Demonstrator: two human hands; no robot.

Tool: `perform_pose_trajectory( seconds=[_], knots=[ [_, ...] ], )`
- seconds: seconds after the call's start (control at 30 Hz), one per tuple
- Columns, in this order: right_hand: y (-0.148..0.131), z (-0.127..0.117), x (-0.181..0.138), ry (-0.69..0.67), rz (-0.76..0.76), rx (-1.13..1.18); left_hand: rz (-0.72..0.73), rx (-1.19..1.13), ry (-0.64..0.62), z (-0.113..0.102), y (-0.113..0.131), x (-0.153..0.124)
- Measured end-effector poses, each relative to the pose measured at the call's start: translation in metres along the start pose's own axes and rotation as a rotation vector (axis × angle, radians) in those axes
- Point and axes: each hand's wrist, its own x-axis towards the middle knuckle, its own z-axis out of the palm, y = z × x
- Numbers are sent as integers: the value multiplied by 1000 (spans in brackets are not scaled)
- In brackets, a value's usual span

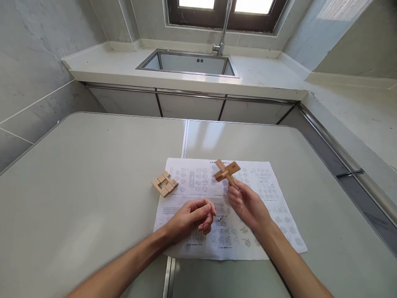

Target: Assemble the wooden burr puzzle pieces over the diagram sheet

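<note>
1. The right hand (245,203) is raised above the counter (87,186), its fingers pinched around the lower end of a wooden cross-shaped puzzle assembly (227,170), which sticks up and away from the fingertips, clear of the surface.
2. The left hand (192,217) hovers just beside the right one, fingers curled loosely inward with thumb and fingertips close together; whether anything sits between them cannot be made out.
3. Beneath both hands lies a printed instruction sheet (263,186) covered with small diagrams, spread flat on the counter.
4. Beyond the left hand and off to its outer side, a cluster of notched wooden puzzle pieces (164,183) rests at the sheet's edge, well apart from either hand.
5. Far beyond the hands, past the counter's end, a steel sink (189,63) with a faucet (222,31) sits under a window (226,10).
</note>
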Motion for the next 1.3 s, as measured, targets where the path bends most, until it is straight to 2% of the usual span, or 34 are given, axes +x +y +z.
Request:
perform_pose_trajectory(
  seconds=[0.3, 0.43, 0.57, 0.7, 0.77, 0.83, 0.9, 1.0, 1.13, 1.2, 1.3],
  knots=[
    [-25, -24, 9, 112, -258, 190, -6, 58, 17, 0, 4, -1],
    [-34, -35, 9, 123, -339, 268, 33, 222, 32, 3, 14, -5],
    [-36, -39, 9, 140, -373, 318, 203, 578, 159, 4, 30, -10],
    [-29, -31, 8, 137, -334, 217, 566, 1197, 482, -16, 48, -11],
    [-24, -25, 7, 137, -326, 105, 645, 1494, 605, -33, 60, -12],
    [-17, -19, 6, 149, -342, -52, 568, 1652, 776, -51, 73, -16],
    [-11, -14, 4, 159, -345, -235, 405, 1685, 934, -66, 85, -22],
    [-2, -10, 1, 154, -345, -475, 137, 1757, 1061, -78, 97, -30],
    [2, -8, -2, 118, -344, -678, -89, 1829, 1041, -82, 100, -32],
    [3, -8, -3, 114, -352, -729, -115, 1837, 979, -81, 98, -30],
    [2, -7, -3, 107, -355, -777, -68, 1825, 873, -79, 95, -28]
  ],
)
